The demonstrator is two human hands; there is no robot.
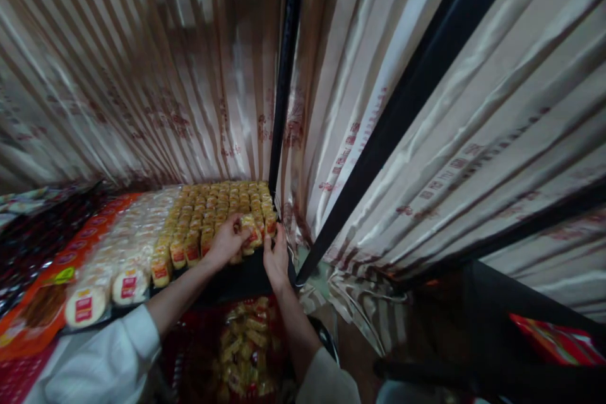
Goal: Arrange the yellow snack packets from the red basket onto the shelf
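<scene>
Rows of small wrapped yellow snack packets (203,202) with red labels stand on a dark surface in the centre. My left hand (230,243) is closed, its fingers pinching a yellow snack packet (250,231) at the front right of the rows. Close by on the right, my right hand (276,259) reaches up with its thumb and fingers around another snack packet (270,227) at the corner. Part of that grip is hidden. Below my forearms sits a red bag (249,347) of similar yellow packets.
Left of the rows are stacked white round packaged cakes (130,285) and an orange bag (33,312). Pleated printed curtains (189,76) hang behind. A black post (285,76) rises beside the corner, and a thick black bar (402,120) slants across the right. A red packet (558,341) lies at lower right.
</scene>
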